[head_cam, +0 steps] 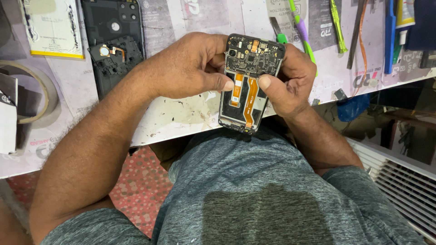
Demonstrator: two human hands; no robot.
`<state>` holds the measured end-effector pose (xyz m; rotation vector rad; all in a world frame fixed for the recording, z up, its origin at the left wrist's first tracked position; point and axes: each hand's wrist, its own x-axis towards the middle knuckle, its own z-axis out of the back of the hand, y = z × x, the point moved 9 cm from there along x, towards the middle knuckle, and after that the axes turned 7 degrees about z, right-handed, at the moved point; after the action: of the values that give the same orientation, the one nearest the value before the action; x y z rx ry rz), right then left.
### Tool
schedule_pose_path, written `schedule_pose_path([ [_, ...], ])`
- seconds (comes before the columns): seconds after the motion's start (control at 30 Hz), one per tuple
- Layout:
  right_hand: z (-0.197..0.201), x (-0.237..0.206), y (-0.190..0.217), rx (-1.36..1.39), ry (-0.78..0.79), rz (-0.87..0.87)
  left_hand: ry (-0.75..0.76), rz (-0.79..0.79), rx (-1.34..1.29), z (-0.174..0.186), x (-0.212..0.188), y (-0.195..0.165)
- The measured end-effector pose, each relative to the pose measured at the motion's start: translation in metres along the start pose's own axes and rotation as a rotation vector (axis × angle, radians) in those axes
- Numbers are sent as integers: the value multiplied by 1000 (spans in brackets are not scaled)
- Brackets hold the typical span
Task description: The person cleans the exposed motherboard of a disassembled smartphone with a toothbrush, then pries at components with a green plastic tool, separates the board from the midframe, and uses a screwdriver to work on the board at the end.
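The grip of both hands, left hand (190, 63) and right hand (290, 77), is closed on the opened phone (247, 84), thumbs steadying its orange flex cables (250, 97) above the tabletop (181, 113)

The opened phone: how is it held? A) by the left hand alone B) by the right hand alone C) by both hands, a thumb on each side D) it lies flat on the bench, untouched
C: the left hand and right hand both grip the phone, thumbs pressing beside its orange cables.
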<state>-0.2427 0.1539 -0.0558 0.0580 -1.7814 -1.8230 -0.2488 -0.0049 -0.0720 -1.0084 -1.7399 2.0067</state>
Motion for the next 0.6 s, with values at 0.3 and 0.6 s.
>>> schedule_pose_path([
  [0.3, 0, -1, -1, -15, 1, -15, -2, -22, 8, 0, 0, 2],
  [0.6, 1, -2, -2, -12, -15, -27, 35, -43, -73, -2, 0, 3],
])
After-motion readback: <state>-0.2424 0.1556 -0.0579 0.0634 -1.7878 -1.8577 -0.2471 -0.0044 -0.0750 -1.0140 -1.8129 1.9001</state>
